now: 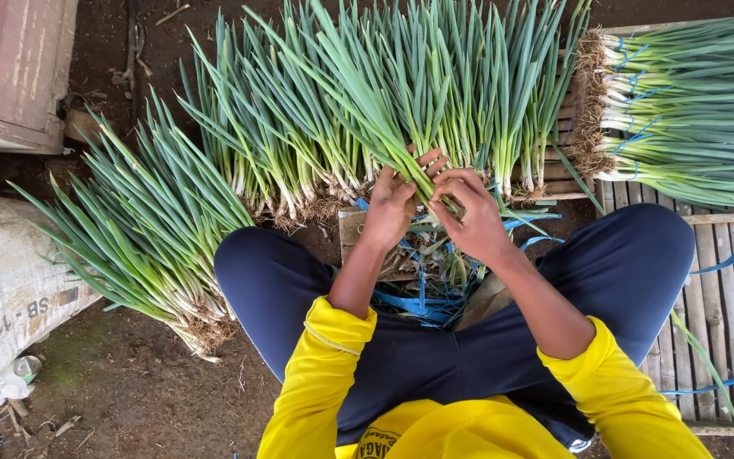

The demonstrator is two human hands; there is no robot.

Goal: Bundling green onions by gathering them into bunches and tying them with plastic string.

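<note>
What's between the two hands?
In the head view, a green onion stalk runs between the left hand and the right hand; both grip it.

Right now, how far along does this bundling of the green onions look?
Done: bundles tied with blue strap lie stacked on the slatted pallet at upper right. In hand: the left hand and right hand grip one bunch of green onions near its base, above loose blue straps. Left: the untied row ahead and the pile on the dirt at left.
</note>
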